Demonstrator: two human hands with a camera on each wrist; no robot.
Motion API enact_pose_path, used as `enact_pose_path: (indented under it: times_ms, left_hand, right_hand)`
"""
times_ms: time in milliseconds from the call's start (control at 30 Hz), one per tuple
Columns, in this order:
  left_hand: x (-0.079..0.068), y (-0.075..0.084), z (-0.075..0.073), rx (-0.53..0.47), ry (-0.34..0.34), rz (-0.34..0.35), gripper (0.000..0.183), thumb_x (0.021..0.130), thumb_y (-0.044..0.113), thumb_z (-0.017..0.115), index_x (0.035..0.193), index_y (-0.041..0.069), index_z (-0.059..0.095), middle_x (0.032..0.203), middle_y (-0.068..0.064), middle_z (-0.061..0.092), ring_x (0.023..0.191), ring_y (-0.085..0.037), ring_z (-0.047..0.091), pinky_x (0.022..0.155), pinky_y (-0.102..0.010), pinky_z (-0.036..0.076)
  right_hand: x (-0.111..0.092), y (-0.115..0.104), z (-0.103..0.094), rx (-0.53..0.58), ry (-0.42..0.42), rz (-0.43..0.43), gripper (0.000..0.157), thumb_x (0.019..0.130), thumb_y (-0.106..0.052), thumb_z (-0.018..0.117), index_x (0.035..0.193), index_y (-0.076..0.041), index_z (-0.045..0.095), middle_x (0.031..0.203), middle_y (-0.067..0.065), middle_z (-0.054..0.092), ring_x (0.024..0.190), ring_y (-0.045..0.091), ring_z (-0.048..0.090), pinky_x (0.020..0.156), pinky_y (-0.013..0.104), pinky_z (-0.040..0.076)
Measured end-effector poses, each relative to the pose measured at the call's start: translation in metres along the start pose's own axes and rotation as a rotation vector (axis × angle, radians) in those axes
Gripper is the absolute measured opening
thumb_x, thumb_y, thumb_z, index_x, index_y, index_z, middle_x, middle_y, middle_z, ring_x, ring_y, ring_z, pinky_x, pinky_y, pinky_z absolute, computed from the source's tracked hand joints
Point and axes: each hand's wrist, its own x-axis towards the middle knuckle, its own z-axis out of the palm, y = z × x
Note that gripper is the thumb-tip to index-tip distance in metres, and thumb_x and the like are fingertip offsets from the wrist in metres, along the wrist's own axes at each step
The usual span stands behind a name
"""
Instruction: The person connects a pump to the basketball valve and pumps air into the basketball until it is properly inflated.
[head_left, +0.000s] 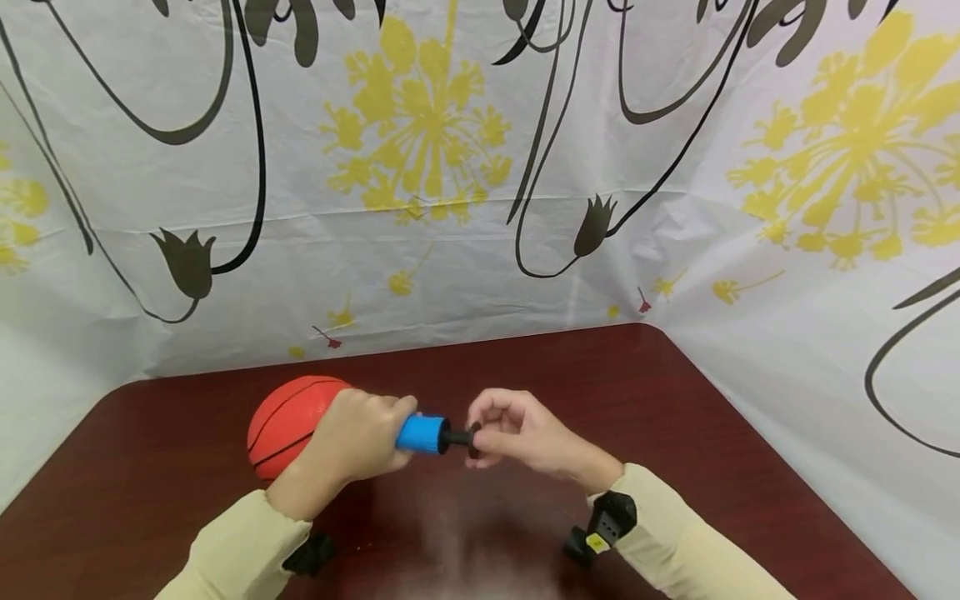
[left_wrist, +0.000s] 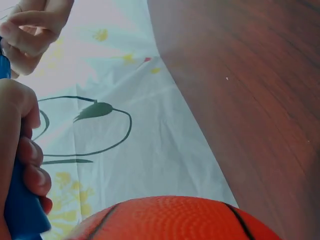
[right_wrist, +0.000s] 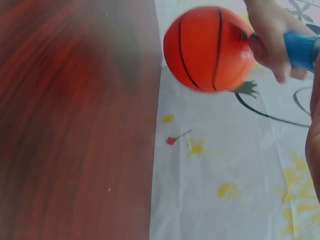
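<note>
A small orange-red ball with black lines, like a basketball, is at the left end of a blue hand pump. In the right wrist view a dark nozzle joins the ball to the pump. My left hand grips the pump's blue barrel, its fingers wrapped round it. My right hand holds the black handle between thumb and fingers. A short stretch of black rod shows between handle and barrel. The left hand hides part of the ball and barrel in the head view.
Beneath the hands lies a dark red-brown table with rounded far corners. A white sheet with yellow and dark flower prints hangs behind it and along both sides. Black devices are strapped at both wrists.
</note>
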Motion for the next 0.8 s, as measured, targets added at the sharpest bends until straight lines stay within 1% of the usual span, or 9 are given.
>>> enact_pose_path:
  times_ms: [67,167,267,333,467,567,700,733,800]
  left_hand:
    - [-0.002,-0.002,0.001,-0.010,-0.010,0.005,0.033,0.058,0.027,0.072,0.068,0.010,0.045,0.049,0.005,0.043,0.038,-0.006,0.037,0.038,-0.021,0.034]
    - [-0.009,-0.008,0.002,-0.016,-0.039,-0.027,0.033,0.059,0.027,0.072,0.068,0.011,0.045,0.049,0.006,0.042,0.038,-0.005,0.036,0.038,-0.021,0.032]
    - [-0.019,-0.013,0.001,-0.014,-0.072,-0.062,0.033,0.060,0.027,0.072,0.068,0.011,0.045,0.049,0.006,0.043,0.038,-0.005,0.035,0.038,-0.021,0.032]
    - [-0.023,-0.015,0.002,-0.011,-0.089,-0.069,0.033,0.059,0.028,0.072,0.068,0.011,0.045,0.050,0.006,0.044,0.038,-0.005,0.036,0.038,-0.021,0.032]
    - [-0.023,-0.010,0.003,-0.026,-0.101,-0.068,0.031,0.057,0.026,0.072,0.068,0.011,0.048,0.051,0.006,0.046,0.040,-0.006,0.040,0.038,-0.022,0.034]
    - [-0.017,-0.003,0.003,-0.055,-0.111,-0.083,0.028,0.057,0.025,0.071,0.067,0.011,0.049,0.050,0.006,0.045,0.040,-0.006,0.039,0.039,-0.022,0.034]
    - [-0.012,0.002,0.006,-0.076,-0.135,-0.083,0.026,0.059,0.024,0.070,0.067,0.011,0.050,0.051,0.005,0.046,0.040,-0.006,0.039,0.040,-0.022,0.034]
    - [-0.012,0.001,0.008,-0.074,-0.136,-0.074,0.026,0.060,0.025,0.070,0.068,0.011,0.049,0.051,0.005,0.046,0.040,-0.006,0.039,0.040,-0.022,0.034]
    - [-0.011,0.000,0.011,-0.069,-0.129,-0.051,0.028,0.059,0.025,0.071,0.068,0.012,0.048,0.050,0.005,0.045,0.040,-0.006,0.039,0.040,-0.022,0.033]
  right_hand:
    - [-0.007,-0.004,-0.005,0.007,0.004,-0.005,0.014,0.086,-0.008,0.055,0.097,0.000,0.054,0.083,0.002,0.061,0.073,0.013,0.063,0.063,0.031,0.051]
    - [-0.021,-0.009,-0.016,0.091,-0.007,-0.038,0.015,0.087,-0.009,0.053,0.101,-0.008,0.057,0.084,0.001,0.061,0.074,0.010,0.062,0.063,0.022,0.049]
    - [-0.033,-0.012,-0.026,0.169,-0.040,-0.048,0.014,0.088,-0.010,0.051,0.101,-0.008,0.056,0.085,0.002,0.059,0.077,0.010,0.060,0.064,0.018,0.047]
    - [-0.036,-0.010,-0.028,0.183,-0.057,-0.043,0.013,0.089,-0.010,0.050,0.100,-0.007,0.055,0.086,0.003,0.058,0.078,0.010,0.060,0.064,0.017,0.047]
    - [-0.024,0.000,-0.021,0.104,-0.070,-0.030,0.010,0.087,-0.012,0.054,0.093,-0.004,0.053,0.083,0.002,0.059,0.074,0.010,0.061,0.061,0.020,0.048]
    - [-0.007,0.009,-0.013,0.048,-0.071,-0.030,0.021,0.085,-0.013,0.057,0.089,0.005,0.048,0.079,0.001,0.061,0.072,0.011,0.062,0.059,0.025,0.050]
    - [0.007,0.018,-0.004,0.041,-0.093,0.005,0.031,0.085,-0.011,0.057,0.090,0.015,0.040,0.081,0.002,0.061,0.074,0.014,0.064,0.062,0.031,0.051]
    - [0.008,0.019,-0.003,0.044,-0.093,0.019,0.030,0.085,-0.010,0.056,0.090,0.016,0.040,0.082,0.002,0.061,0.076,0.015,0.064,0.064,0.031,0.051]
    - [0.004,0.018,-0.004,0.051,-0.089,0.044,0.022,0.085,-0.008,0.056,0.092,0.011,0.045,0.084,0.002,0.061,0.078,0.016,0.064,0.066,0.031,0.050]
